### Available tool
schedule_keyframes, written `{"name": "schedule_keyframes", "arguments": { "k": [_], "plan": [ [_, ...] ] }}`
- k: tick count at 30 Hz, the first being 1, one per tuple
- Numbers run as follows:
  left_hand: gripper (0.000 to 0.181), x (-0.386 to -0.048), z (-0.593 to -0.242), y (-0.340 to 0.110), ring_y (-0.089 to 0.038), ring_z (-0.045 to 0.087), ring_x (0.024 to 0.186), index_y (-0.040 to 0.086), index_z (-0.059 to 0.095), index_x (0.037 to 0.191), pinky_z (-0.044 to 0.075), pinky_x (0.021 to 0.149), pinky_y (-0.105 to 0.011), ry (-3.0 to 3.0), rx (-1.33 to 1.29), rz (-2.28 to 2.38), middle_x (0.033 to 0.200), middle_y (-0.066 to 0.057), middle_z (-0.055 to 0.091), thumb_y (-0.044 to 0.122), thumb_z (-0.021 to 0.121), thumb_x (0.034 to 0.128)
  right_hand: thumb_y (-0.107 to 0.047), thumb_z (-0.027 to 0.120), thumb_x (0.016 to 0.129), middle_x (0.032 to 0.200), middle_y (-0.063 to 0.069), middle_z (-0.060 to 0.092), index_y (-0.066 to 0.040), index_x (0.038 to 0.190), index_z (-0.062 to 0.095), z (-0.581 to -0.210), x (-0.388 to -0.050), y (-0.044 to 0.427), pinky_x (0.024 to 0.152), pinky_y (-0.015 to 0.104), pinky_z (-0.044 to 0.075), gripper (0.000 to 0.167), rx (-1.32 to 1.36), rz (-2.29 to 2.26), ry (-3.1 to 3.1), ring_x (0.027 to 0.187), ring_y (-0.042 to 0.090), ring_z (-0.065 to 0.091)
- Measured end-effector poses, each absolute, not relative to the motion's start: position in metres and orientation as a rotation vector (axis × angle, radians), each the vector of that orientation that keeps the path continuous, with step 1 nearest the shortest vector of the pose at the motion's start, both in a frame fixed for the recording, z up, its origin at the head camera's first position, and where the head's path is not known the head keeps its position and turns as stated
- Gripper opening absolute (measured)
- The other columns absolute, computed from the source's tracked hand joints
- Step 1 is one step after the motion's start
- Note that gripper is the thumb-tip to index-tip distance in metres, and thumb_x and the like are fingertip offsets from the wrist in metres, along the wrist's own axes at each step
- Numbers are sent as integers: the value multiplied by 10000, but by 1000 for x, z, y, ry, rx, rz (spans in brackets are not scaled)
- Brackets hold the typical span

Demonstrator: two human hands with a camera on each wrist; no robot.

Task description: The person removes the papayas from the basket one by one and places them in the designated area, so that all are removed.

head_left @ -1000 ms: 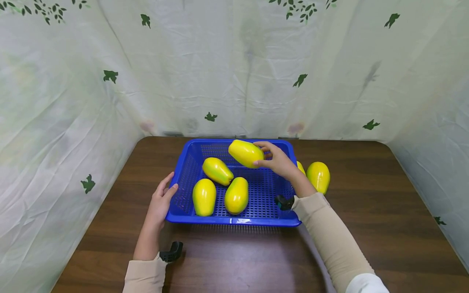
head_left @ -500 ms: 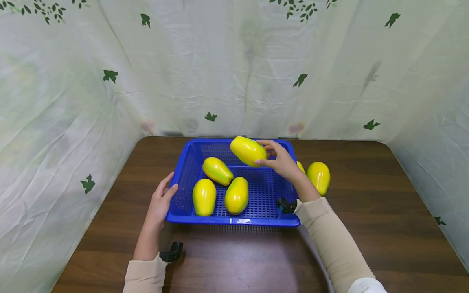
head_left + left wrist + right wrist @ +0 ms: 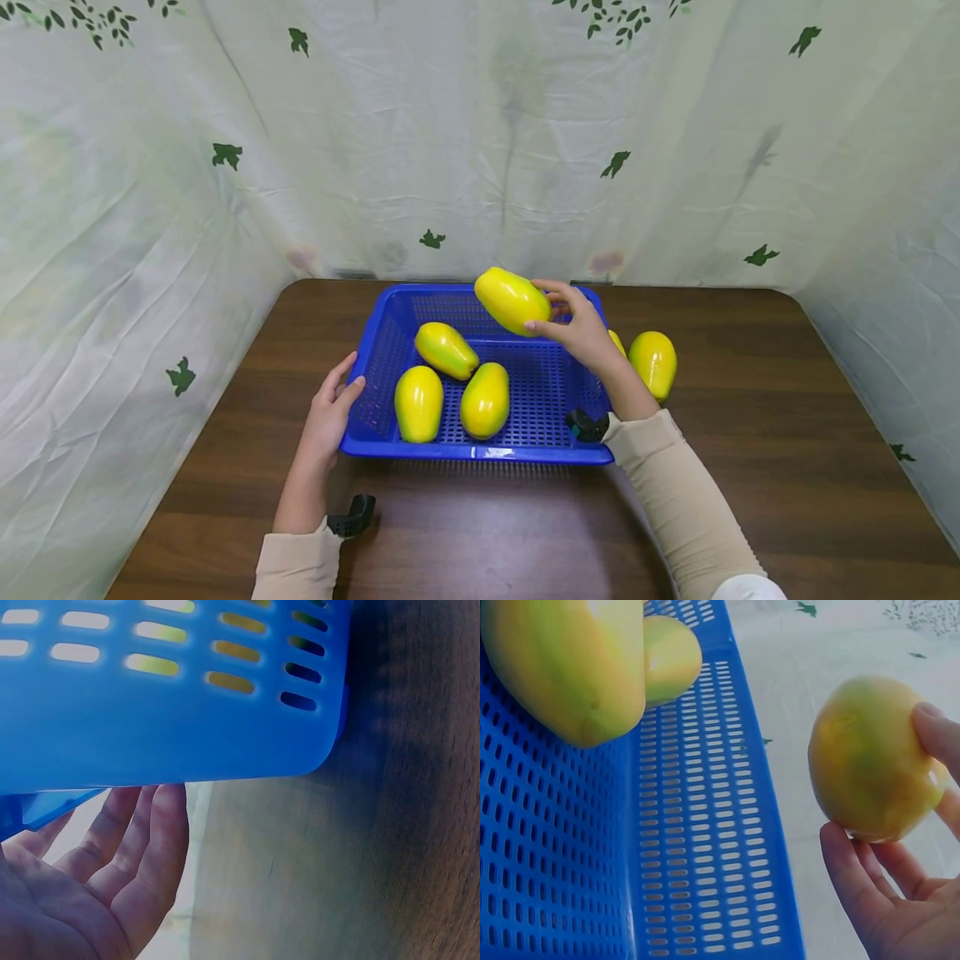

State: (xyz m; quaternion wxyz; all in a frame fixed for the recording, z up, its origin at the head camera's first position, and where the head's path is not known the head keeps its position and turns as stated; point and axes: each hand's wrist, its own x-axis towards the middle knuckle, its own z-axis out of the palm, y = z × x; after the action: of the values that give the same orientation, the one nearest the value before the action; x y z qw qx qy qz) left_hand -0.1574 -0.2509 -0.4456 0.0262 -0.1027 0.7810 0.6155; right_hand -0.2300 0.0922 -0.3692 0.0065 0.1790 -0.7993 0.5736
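Observation:
A blue plastic basket [image 3: 558,454] with perforated walls stands on the table, with a yellow papaya [image 3: 418,404], a second papaya [image 3: 485,402] and a third papaya [image 3: 446,350] lying in it. My left hand [image 3: 327,412] holds the basket's left rim, thumb at the top; in the left wrist view its fingers [image 3: 166,840] reach round the basket corner, their tips hidden. Between thumb and fingers, my right hand [image 3: 577,325] grips another papaya [image 3: 510,300], raised over the back right of the basket. The right wrist view shows this held papaya [image 3: 874,761] beyond the basket's wall.
Right of the basket a papaya [image 3: 652,365] lies on the brown wooden table [image 3: 765,433]. Another papaya [image 3: 616,340] beside it is mostly hidden by the basket and right arm. A pale curtain [image 3: 510,125] with green leaf prints surrounds the table's back and sides.
My right hand has lifted the held papaya up and slightly to the right. The left hand, the basket and the other papayas have stayed in place.

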Motion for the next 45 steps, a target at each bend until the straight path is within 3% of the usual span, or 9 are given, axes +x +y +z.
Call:
{"name": "schedule_keyframes", "arguments": {
  "k": [6,18,25,33,45],
  "plan": [
    [551,-158,-445,-251,-299,504,996,292,245,1423,480,764,-324,2410,-313,1905,1236,-174,436,436,428,923,-74,699,779,1127,216,476,-36,1278,476,-370,-231,94,735,374,401,548,556,1787,-2447,923,325,457],
    [545,-158,-445,-250,-280,511,981,285,249,1423,481,747,-295,2404,-319,1919,1235,-170,439,425,428,927,-255,740,747,1165,93,447,-201,1275,506,-387,-242,106,758,392,406,579,528,1765,-2379,956,251,455],
    [531,-156,-444,-250,-267,531,952,281,243,1426,486,737,-291,2389,-308,1935,1220,-191,441,390,424,939,-196,744,747,1145,101,459,-173,1269,516,-382,-238,110,736,377,396,570,510,1748,-2327,924,251,451],
    [536,-157,-444,-250,-292,509,984,275,245,1425,483,745,-297,2405,-314,1920,1233,-177,437,403,422,936,-61,696,779,1144,181,448,-39,1273,487,-352,-212,113,763,381,377,537,482,1736,-2316,936,294,437],
    [520,-157,-445,-251,-318,477,1039,281,222,1432,471,771,-305,2389,-311,1918,1281,-192,405,356,406,951,-35,690,778,1068,135,418,-22,1270,481,-354,-206,126,786,275,444,535,452,1710,-2260,947,259,482]
  ]
}}
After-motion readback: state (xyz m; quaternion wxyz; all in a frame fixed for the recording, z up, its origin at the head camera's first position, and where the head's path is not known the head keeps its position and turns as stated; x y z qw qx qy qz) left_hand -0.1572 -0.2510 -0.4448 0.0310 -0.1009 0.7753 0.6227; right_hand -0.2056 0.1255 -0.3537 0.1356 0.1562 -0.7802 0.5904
